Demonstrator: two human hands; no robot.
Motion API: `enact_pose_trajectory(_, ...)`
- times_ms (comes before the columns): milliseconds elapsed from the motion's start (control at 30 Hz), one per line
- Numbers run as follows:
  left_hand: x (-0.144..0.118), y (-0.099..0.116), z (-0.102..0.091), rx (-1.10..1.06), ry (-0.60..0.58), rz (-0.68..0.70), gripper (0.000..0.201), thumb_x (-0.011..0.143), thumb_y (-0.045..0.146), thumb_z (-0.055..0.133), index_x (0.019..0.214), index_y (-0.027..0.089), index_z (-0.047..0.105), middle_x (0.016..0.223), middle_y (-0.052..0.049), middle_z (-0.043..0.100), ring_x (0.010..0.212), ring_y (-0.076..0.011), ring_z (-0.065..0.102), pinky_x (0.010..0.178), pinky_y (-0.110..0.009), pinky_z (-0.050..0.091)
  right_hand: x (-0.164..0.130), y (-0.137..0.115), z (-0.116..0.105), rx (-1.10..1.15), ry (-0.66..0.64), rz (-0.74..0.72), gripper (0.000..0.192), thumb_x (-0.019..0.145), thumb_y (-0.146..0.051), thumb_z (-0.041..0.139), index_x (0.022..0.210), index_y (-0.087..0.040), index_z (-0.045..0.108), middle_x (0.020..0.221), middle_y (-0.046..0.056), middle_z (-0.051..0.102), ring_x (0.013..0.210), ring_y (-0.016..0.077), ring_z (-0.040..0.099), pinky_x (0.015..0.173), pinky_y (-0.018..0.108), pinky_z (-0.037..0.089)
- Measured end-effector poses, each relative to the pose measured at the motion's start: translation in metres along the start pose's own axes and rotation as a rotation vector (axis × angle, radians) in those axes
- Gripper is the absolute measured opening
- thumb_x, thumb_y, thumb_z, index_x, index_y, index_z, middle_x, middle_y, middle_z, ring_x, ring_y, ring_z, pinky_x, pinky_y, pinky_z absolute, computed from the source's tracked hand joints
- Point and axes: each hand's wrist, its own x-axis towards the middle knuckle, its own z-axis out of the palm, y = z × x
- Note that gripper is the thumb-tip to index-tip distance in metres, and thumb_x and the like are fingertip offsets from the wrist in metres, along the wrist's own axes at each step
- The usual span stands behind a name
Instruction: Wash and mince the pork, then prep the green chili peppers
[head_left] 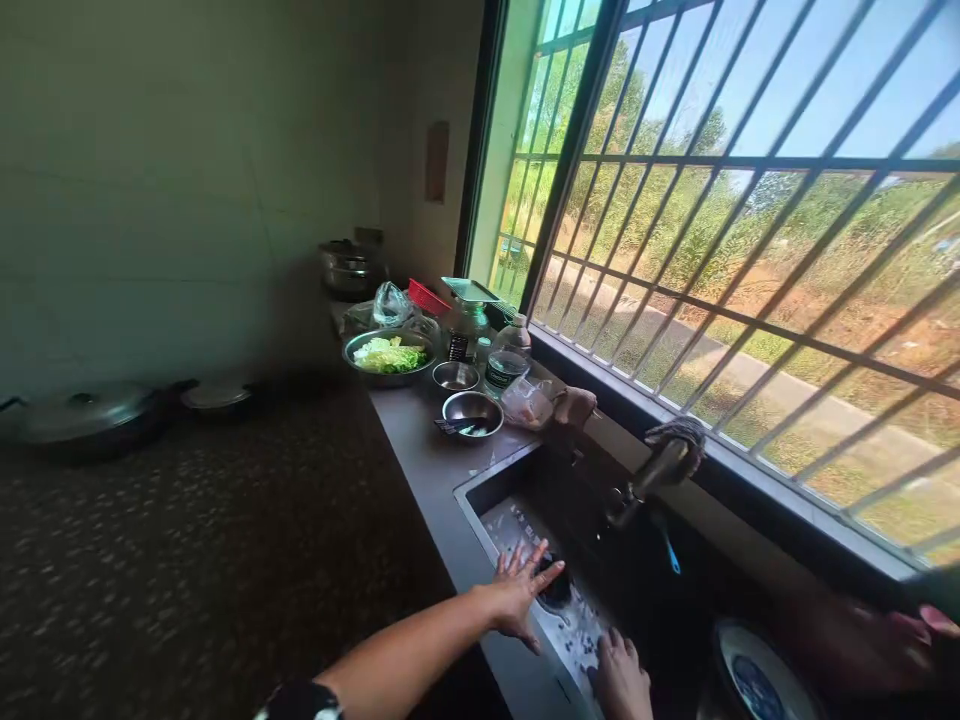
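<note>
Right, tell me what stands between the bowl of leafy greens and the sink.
In the head view, a small metal bowl and, nearer the sink, another metal bowl with dark utensils stand between them.

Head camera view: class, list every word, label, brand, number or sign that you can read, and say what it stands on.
No text can be read with certainty.
Tub label, on the clear tub: pale lettering, too small and blurred to read.
Black label, left of the tub: marks too blurred to read.
</note>
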Motion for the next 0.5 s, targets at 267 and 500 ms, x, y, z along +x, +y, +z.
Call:
enact_pose_trajectory(267,-0.013,0.038,-0.274,0.196,0.462,-0.134,0.022,0.050,0.007,0.065,0.045,0.019,0.048,0.054,0.003,0.046,0.060,-0.0154,0.048,0.067,-0.023,0.043,0.169,-0.263,0.039,0.173,-0.024,-0.377,0.020,0.079,-0.029,0.046,0.085,-0.022,0.064,0.104,0.007,0.063,0.095,0.0195,0.059,0.082,0.026,0.046)
enact_pose_trajectory(500,-0.055,0.028,-0.493,0.298,0.900,-0.231,0.062,0.032,0.015,0.074,0.090,0.033,0.060,0.120,-0.001,0.056,0.126,-0.0347,0.032,0.102,-0.043,0.030,0.424,-0.533,0.089,0.084,-0.105,-0.500,0.024,0.085,-0.028,0.043,0.092,-0.020,0.065,0.089,0.002,0.067,0.083,0.0140,0.060,0.074,0.018,0.041)
